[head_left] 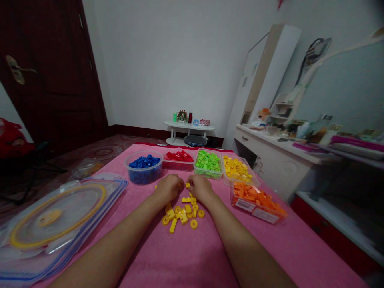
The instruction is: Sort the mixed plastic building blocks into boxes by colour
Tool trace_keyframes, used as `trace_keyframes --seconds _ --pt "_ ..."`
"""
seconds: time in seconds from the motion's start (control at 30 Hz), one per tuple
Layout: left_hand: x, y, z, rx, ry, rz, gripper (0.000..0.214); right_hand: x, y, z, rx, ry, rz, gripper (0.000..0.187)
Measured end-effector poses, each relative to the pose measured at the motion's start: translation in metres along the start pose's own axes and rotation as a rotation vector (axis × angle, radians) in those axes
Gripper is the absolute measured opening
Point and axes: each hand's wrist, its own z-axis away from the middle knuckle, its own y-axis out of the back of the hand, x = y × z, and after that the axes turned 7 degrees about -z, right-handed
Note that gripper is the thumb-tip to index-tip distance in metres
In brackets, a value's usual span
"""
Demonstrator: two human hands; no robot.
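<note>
Both hands are over the middle of the pink-covered table, close together. My right hand (200, 188) is closed, with a small yellow toy brick (188, 185) at its fingertips. My left hand (168, 189) has its fingers curled together, and what they hold, if anything, is hidden. Between and below the wrists lies a loose pile of yellow building pieces (183, 216), some brick-shaped and some round with a hole. A bit of yellow also shows at the left hand's outer side.
Beyond the hands stand a round tub of blue pieces (144, 175), then boxes of red pieces (179, 164), green pieces (209, 174) and yellow pieces (240, 180). An orange-filled box (255, 214) sits at right. Clear lids (63, 218) are stacked at left.
</note>
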Motion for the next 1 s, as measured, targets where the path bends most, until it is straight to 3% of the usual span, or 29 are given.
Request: trace_keyframes --seconds 0.13,0.27,0.33,0.43,0.57,0.67,0.77,0.87,1.0 --pt "-0.012 0.013 -0.007 0.111 0.145 0.323 0.025 0.002 0.001 -0.007 0.056 -0.047 -0.288 0.012" --pt "-0.024 0.027 -0.012 0.058 0.428 0.869 0.035 0.0 0.019 -0.014 0.072 -0.112 -0.585 0.025" --pt "-0.028 0.028 -0.011 0.043 0.497 0.958 0.042 0.001 0.026 -0.015 0.067 -0.136 -0.665 0.03" --pt "-0.031 0.02 -0.009 -0.006 0.422 0.768 0.051 0.006 0.027 -0.016 0.083 -0.183 -0.672 0.032" --pt "-0.028 0.002 -0.009 0.038 0.277 0.208 0.038 0.02 0.019 -0.014 0.139 -0.209 -0.513 0.017" --pt "-0.025 -0.006 -0.011 -0.007 0.248 -0.014 0.029 0.028 0.015 -0.01 0.156 -0.226 -0.403 0.014" --pt "-0.025 -0.009 -0.011 -0.038 0.231 -0.023 0.022 0.029 0.013 -0.007 0.149 -0.253 -0.389 0.017" --pt "-0.026 -0.007 -0.012 0.013 0.218 0.064 0.02 0.018 0.012 -0.007 0.133 -0.273 -0.487 0.014" --pt "-0.011 0.015 -0.015 0.189 0.251 0.428 0.028 -0.012 0.008 -0.006 0.04 -0.325 -0.77 0.032"
